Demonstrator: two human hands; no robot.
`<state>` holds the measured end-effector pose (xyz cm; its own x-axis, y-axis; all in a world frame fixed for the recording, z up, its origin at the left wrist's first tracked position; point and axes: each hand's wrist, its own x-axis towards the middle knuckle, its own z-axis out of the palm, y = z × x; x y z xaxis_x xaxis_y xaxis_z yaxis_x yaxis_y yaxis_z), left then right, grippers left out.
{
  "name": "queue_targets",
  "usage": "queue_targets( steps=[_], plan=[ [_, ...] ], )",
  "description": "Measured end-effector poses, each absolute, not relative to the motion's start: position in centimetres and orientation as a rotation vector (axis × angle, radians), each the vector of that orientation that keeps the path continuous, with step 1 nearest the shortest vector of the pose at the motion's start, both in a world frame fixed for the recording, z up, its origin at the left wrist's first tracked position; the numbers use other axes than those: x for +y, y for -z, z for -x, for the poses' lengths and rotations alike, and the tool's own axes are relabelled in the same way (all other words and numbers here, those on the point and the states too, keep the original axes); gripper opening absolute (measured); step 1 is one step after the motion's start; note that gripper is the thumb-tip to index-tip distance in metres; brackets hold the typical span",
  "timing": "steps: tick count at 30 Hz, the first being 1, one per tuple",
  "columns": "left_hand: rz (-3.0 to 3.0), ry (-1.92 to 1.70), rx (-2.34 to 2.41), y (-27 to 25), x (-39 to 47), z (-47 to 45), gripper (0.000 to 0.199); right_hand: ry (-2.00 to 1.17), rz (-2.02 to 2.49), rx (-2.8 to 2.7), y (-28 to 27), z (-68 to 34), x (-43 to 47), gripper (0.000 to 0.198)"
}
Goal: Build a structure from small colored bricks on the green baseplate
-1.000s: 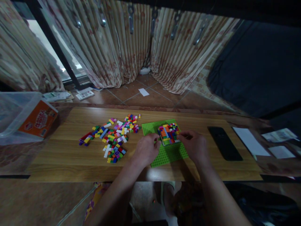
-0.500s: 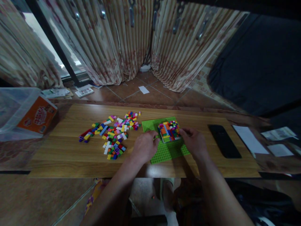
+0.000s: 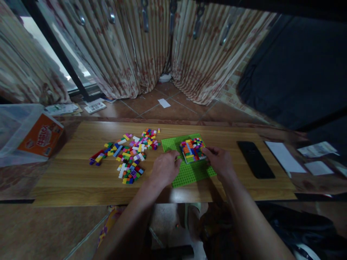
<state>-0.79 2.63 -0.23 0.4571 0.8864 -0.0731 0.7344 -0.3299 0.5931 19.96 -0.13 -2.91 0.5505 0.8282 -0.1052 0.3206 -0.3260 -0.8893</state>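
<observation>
A block of multicoloured toy bricks [image 3: 193, 149] with a pale lower edge stands on the green studded baseplate [image 3: 189, 175]. At its right side, the fingertips of my right hand [image 3: 221, 161] are pinched against the edge of the block. My left hand [image 3: 165, 168] is curled over the left part of the baseplate, thumb and forefinger together just left of the block. Whatever small thing it may hold is too small to make out. Loose toy bricks [image 3: 126, 156] in many colours lie spread on the wooden table, left of my left hand.
A black phone [image 3: 255, 159] lies on the table to the right. White paper [image 3: 284, 157] sits beyond the table's right end. A clear plastic box with an orange label [image 3: 42, 137] stands at the left end. Striped curtains [image 3: 151, 54] hang behind the table.
The whole view has shifted slightly. Both hands stay close to the brick block, and their pinched fingers look much the same.
</observation>
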Motion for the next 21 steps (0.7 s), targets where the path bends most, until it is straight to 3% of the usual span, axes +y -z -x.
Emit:
queue_targets(
  steps=[9,21],
  plan=[
    [-2.182,-0.346,1.424,0.3,3.4,1.8,0.024,-0.755,1.879,-0.858,2.8,-20.1,-0.2,0.050],
    [-2.090,-0.395,1.662,-0.4,5.7,6.0,0.025,-0.360,1.587,-0.622,0.8,-19.1,0.5,0.031]
  ],
)
